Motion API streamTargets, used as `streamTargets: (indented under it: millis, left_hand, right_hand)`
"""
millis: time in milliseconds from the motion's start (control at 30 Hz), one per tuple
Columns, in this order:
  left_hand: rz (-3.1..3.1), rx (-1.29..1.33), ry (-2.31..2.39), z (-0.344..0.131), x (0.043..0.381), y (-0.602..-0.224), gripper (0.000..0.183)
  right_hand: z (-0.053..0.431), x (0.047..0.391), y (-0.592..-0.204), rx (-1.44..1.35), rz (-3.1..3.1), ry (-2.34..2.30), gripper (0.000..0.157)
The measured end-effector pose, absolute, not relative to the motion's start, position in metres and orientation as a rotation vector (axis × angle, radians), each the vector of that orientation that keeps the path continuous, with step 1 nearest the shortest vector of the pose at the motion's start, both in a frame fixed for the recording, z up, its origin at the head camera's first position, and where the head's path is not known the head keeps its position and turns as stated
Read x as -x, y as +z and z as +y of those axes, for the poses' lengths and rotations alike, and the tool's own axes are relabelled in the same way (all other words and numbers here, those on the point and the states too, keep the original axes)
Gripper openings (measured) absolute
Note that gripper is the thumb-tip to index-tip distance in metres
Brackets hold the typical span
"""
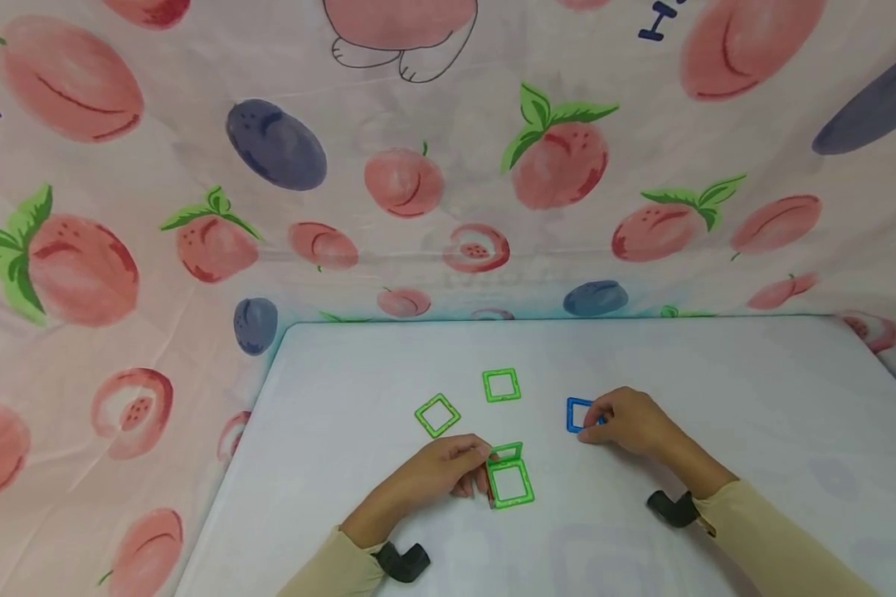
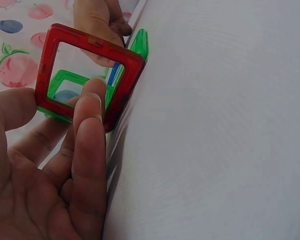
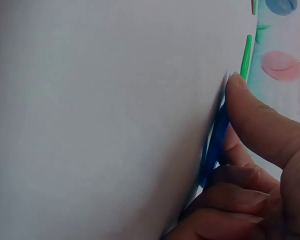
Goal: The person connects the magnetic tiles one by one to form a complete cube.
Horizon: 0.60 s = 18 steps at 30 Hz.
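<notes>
My left hand [image 1: 451, 466] pinches the top corner of a small build of square magnetic tiles. A red magnetic tile [image 2: 95, 42] stands upright on its left side, nearly edge-on in the head view. An upright green tile [image 1: 508, 447] forms the back, and a flat green tile [image 1: 513, 502] lies on the table, adjoining both. To the right, my right hand [image 1: 630, 421] pinches a blue square magnetic tile [image 1: 571, 414] between thumb and fingers. The blue tile lies low at the table surface, and its right part is hidden by the fingers.
Two loose green square tiles lie farther back: one turned like a diamond [image 1: 426, 424] and another square-on [image 1: 501, 372]. The white table [image 1: 717, 365] meets a fruit-printed cloth [image 1: 433, 108] at its back and left edges. Each wrist wears a black camera mount.
</notes>
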<state>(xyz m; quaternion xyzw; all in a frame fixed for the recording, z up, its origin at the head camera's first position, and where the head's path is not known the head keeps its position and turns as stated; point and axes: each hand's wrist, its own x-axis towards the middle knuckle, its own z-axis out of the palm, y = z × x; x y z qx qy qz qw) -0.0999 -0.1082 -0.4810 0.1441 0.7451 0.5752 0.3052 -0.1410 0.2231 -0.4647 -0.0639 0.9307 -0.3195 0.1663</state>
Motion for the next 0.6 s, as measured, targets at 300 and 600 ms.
streamTargets:
  millis: [300,600]
  left_hand:
    - [1.969,-0.372,1.509,-0.106,0.099,-0.477,0.029]
    - [1.987,-0.359,1.506,-0.105,0.1,-0.477,0.029]
  right_hand:
    - [0.22,0.129,-0.455,0.213,2.523,-1.032,0.021]
    - [0.205,0.119,-0.453,0.247,2.287,-1.194,0.041]
